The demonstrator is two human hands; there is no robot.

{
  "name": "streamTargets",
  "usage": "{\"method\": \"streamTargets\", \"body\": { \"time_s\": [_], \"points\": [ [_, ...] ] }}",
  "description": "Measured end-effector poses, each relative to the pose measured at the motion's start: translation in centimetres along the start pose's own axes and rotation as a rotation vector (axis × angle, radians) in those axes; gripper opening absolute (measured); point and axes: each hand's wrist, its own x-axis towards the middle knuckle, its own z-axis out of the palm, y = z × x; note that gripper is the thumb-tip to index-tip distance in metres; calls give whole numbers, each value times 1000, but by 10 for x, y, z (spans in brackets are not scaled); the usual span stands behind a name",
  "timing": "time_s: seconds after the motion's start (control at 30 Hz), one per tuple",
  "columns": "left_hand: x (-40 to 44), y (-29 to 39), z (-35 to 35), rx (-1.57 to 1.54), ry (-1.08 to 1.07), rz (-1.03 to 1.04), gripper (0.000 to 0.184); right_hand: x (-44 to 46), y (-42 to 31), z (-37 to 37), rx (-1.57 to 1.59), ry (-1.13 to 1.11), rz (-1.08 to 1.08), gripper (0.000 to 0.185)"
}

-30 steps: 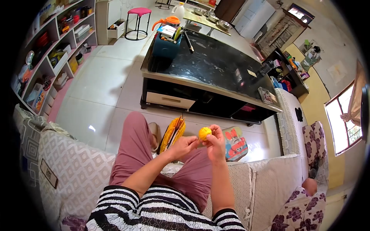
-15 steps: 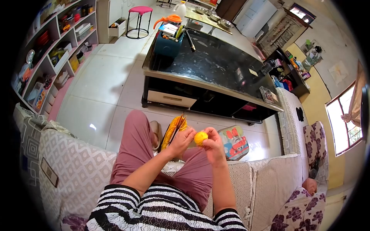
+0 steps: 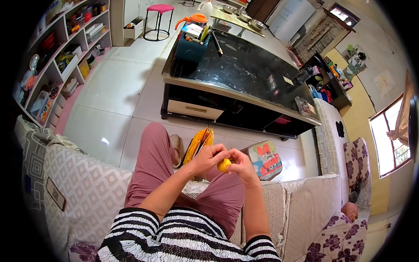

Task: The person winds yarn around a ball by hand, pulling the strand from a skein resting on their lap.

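Note:
A small round yellow ball [image 3: 224,165] sits between my two hands above my lap; its exact kind is too small to tell. My right hand [image 3: 242,167] grips it between thumb and fingers from the right. From the other side my left hand [image 3: 207,160] reaches over, its fingers bent and meeting the right fingertips at the top of the ball. Whether the left fingers pinch anything is hidden. Just beyond my left hand, a yellow bag [image 3: 200,142] stands open on the floor between my legs.
A stool with a cartoon-printed top [image 3: 265,160] is right of my hands. Ahead stands a black-topped coffee table [image 3: 248,65] with a teal organiser box [image 3: 190,50]. A phone [image 3: 56,194] lies on the sofa [image 3: 87,174] at left. Someone's foot [image 3: 350,212] shows at right.
My left hand has moved right and over the ball, so the fingers of both hands now meet. The ball sits slightly lower and is more covered.

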Motion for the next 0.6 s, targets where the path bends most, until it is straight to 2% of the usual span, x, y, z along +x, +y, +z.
{"method": "streamTargets", "body": {
  "time_s": [0.07, 0.13, 0.17, 0.23, 0.27, 0.3, 0.37, 0.4, 0.47, 0.5, 0.57, 0.6],
  "points": [
    [2, -3, 0, 62, 87, 100, 21, -1, 1, -2, 122, -71, -8, 29],
    [3, -6, -1, 81, 132, 72, 21, 0, 0, 0, 330, -67, -88, 29],
    [3, -9, -1, 97, 173, 41, 21, 0, -2, 2, 329, -68, -88, 29],
    [1, -23, 2, 146, 168, 49, 21, 3, -6, 7, 599, -1, -261, 27],
    [0, -27, 3, 196, 164, 58, 20, 5, -7, 8, 598, -1, -261, 27],
    [-1, -26, 4, 197, 161, 58, 20, 7, -8, 9, 498, 121, -305, 27],
    [-5, -18, 7, 313, -11, 206, 19, 15, -5, 12, 288, 343, -395, 26],
    [-6, -13, 7, 312, -12, 205, 19, 17, 0, 9, 289, 344, -394, 26],
    [-5, -4, 2, 248, -77, 41, 19, 21, 5, 5, -54, 452, -338, 24],
    [-3, -3, -1, 248, -74, 43, 19, 21, 4, 6, -56, 450, -339, 24],
    [-3, -1, -7, 99, 95, 102, 19, 15, 2, 7, -129, 313, -174, 22],
    [-2, -3, -10, 100, 97, 101, 19, 13, 3, 7, -164, 244, -92, 22]
  ]
}}
